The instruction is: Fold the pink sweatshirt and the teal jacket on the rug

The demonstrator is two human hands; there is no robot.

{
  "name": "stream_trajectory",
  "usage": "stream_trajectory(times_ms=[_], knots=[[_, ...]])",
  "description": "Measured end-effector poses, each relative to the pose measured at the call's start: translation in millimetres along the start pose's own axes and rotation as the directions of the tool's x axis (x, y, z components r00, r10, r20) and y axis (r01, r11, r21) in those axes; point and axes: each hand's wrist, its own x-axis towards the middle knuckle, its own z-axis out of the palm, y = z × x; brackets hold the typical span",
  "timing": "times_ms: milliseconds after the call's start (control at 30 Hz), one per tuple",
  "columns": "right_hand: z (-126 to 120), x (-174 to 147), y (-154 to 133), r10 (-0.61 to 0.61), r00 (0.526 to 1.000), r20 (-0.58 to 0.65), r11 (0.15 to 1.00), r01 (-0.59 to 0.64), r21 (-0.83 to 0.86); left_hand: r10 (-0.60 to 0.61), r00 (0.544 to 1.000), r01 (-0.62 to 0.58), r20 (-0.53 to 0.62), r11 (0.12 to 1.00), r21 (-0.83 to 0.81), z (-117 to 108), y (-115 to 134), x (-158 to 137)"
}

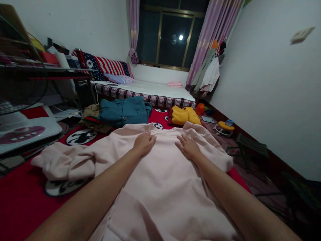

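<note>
Pale pink garment [165, 177], soft, matte and rippled, lies spread beneath the left hand [144, 144] and right hand [190, 147], fingers [185, 139] loosely extended; one crumpled sleeve [69, 164] bunches to their left.

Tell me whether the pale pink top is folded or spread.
Spread, with wrinkles: the pale pink top lies opened out across the red cloth, left hand and right hand on it near the neckline; one sleeve is bunched.

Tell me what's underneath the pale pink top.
A red cloth with round black-and-white prints shows around the pale pink top; one print is partly covered by a sleeve. Whatever lies beneath the top's middle is hidden.
</note>
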Motion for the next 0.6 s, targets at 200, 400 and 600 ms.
stream_trajectory(times_ms=[200,400,600], knots=[[11.2,-3.1,8.7,0.031,0.989,-0.148,0.988,-0.008,0.151,-0.109,0.987,0.108,-0.116,0.994,-0.016,3.7,-5.1,-2.7],[2.4,-11.1,1.8,-0.008,0.939,-0.343,0.973,0.086,0.215,-0.322,0.938,0.326,-0.127,0.945,0.014,-11.5,-11.3,29.7],[1.4,-13.3,0.3,-0.005,0.936,-0.353,0.967,0.095,0.237,-0.381,0.923,0.382,0.055,0.924,-0.029,-17.4,-19.9,68.0]])
